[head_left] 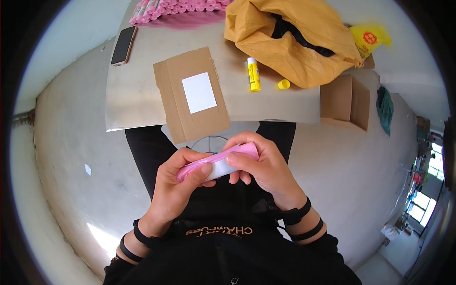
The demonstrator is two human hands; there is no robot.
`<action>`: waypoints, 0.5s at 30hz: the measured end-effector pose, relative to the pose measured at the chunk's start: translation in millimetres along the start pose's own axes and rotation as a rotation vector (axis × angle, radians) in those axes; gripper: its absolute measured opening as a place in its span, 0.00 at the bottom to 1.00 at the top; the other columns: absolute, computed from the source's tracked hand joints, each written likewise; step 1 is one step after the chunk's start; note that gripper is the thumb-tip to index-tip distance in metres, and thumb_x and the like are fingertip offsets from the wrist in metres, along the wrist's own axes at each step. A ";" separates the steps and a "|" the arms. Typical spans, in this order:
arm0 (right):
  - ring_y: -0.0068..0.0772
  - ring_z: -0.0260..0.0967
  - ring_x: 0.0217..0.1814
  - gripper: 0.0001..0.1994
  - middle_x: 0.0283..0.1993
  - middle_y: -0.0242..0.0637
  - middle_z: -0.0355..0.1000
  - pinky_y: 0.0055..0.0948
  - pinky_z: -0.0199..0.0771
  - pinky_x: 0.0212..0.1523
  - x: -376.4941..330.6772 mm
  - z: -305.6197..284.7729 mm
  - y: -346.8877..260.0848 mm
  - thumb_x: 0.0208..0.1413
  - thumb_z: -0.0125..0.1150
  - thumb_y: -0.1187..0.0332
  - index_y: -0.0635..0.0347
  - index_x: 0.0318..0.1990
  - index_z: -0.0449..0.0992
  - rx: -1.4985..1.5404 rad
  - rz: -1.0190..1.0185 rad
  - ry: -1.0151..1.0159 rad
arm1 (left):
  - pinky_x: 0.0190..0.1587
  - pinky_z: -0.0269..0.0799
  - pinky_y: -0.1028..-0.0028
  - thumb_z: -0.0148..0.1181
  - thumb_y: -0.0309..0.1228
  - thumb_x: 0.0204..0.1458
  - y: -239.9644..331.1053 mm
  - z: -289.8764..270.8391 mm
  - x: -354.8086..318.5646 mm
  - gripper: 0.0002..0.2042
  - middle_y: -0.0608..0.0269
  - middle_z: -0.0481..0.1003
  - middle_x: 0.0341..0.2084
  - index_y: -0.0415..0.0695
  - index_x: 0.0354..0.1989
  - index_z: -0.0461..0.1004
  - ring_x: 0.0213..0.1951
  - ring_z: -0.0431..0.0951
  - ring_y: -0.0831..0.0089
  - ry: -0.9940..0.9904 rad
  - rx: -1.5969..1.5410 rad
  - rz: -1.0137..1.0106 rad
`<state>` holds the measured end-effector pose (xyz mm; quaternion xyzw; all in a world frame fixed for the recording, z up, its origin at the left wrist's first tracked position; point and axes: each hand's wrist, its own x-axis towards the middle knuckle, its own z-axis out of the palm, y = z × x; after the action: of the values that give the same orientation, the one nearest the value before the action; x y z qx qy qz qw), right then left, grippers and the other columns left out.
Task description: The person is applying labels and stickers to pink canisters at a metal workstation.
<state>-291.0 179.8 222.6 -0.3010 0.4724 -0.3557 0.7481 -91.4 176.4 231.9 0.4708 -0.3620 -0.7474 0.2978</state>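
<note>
Above my lap I hold a roll of pink plastic bags (pixel 248 149) with a white paper band around its middle. My left hand (pixel 183 178) is closed on the roll's left end, its thumb on the white paper. The fingers of my right hand (pixel 256 161) wrap the right end, and that thumb presses near the paper's edge. The roll lies slightly tilted, right end higher. Beyond my hands a piece of brown cardboard (pixel 166 90) overhangs the table's near edge, with white paper (pixel 199 93) on it. An uncapped yellow glue stick (pixel 254 75) lies to its right, near its yellow cap (pixel 284 84).
Several pink rolls (pixel 175 6) are stacked at the metal table's (pixel 135 102) far edge. A phone (pixel 124 45) lies at the left. A large orange-yellow bag (pixel 304 42) covers the far right, beside a yellow plastic bag (pixel 370 40). An open cardboard box (pixel 346 102) stands right of the table.
</note>
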 end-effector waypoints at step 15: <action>0.19 0.69 0.20 0.09 0.26 0.33 0.71 0.15 0.62 0.18 -23.3 12.3 4.2 0.54 0.58 0.69 0.64 0.40 0.72 -0.081 -0.099 -0.013 | 0.25 0.70 0.82 0.52 0.24 0.57 -15.5 0.2 -21.8 0.10 0.63 0.68 0.34 0.38 0.46 0.70 0.29 0.75 0.77 -0.155 -0.030 0.079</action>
<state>-285.7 202.7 235.3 -0.3566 0.4661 -0.3708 0.7198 -84.9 202.4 229.8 0.3925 -0.3911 -0.7745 0.3052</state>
